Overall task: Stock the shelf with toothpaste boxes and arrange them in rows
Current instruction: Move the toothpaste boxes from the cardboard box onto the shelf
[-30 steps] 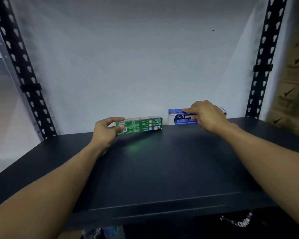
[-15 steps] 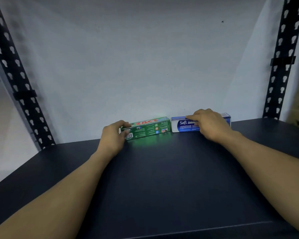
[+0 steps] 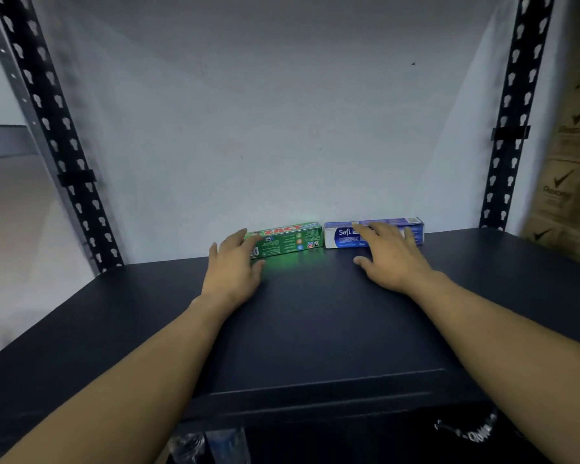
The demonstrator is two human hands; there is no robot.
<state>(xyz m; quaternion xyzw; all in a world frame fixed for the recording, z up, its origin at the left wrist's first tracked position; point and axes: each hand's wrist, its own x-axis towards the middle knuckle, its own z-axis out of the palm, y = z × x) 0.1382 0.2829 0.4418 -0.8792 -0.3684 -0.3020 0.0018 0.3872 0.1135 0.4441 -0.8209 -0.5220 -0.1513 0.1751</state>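
Both boxes now sit further back than a second ago, close against the white wall (image 3: 265, 112) at the rear of the dark shelf (image 3: 315, 329), and the green one has swung round to line up with the blue.

At far left a black slotted upright (image 3: 57, 128) leans out of view at the top. The left hand (image 3: 231, 272), which half a second ago curled round the green toothpaste box (image 3: 287, 241), has loosened: its grip is wide, fingers stretched out, fingertips touching the box's left end and covering that corner. The box lies on its long side, and its small print is too blurred to read.

Just beside it, end to end, lies the blue toothpaste box (image 3: 345, 234); whether the two ends touch I cannot tell. The right hand (image 3: 389, 259) has flattened, its grip wide too, straight fingers resting across the box and the thumb splayed toward the shelf. It hides the box's middle, leaving only the two ends showing.

Further right stands the second upright (image 3: 513, 128), then brown cartons (image 3: 570, 182), smeared and cut off by the frame edge. Both forearms run out of the picture at the bottom.
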